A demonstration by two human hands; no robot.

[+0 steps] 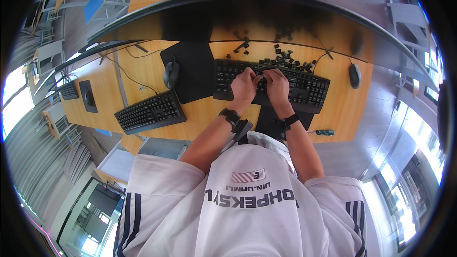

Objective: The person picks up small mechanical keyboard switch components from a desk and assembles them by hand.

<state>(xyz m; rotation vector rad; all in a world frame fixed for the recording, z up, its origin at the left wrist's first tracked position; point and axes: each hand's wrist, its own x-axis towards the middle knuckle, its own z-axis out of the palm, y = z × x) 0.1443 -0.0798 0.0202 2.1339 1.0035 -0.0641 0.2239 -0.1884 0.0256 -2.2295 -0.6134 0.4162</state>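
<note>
A black keyboard (310, 90) lies across the desk in front of me, with dark gaps among its keys. My left hand (243, 85) and my right hand (277, 86) are close together over its middle, fingers bent and pinched. Something small and dark shows between the fingertips, probably at key height, but the fingers hide what it is. Loose black keycaps (286, 60) are scattered just beyond the keyboard's far edge, several of them in a heap, with a few more further left.
A monitor (228, 24) spans the far side. Left of the keyboard are a black mouse pad (194, 78), a mouse (171, 74) and a second keyboard (151, 113). On the right lie another mouse (354, 76) and a green-handled screwdriver (325, 133) near the front edge.
</note>
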